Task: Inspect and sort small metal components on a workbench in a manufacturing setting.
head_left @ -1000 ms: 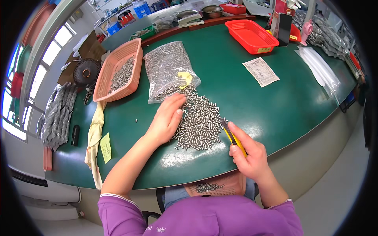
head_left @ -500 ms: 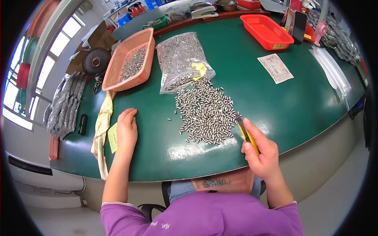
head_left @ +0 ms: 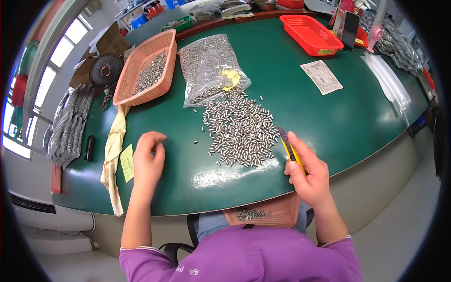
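Observation:
My right hand grips a yellow box cutter, its dark blade tip at the right edge of a loose pile of small silver metal pins. At the pile's far side lies a clear plastic bag full of the same pins, with a yellow scrap at its mouth. Left of the pile, my left hand rests on the green table with fingers loosely curled, thumb apart from the index finger, holding nothing. Beside it are a yellow-green paper slip and a cream cloth strip.
A pink basket with pins stands far left, near a black fan and several filled bags. A red basket, phone and paper label are far right. Another pink basket rests on my lap.
My left hand has curled its fingers and lifted slightly at the wrist. The right hand keeps the box cutter at the pile's edge. The whole view has shifted a little.

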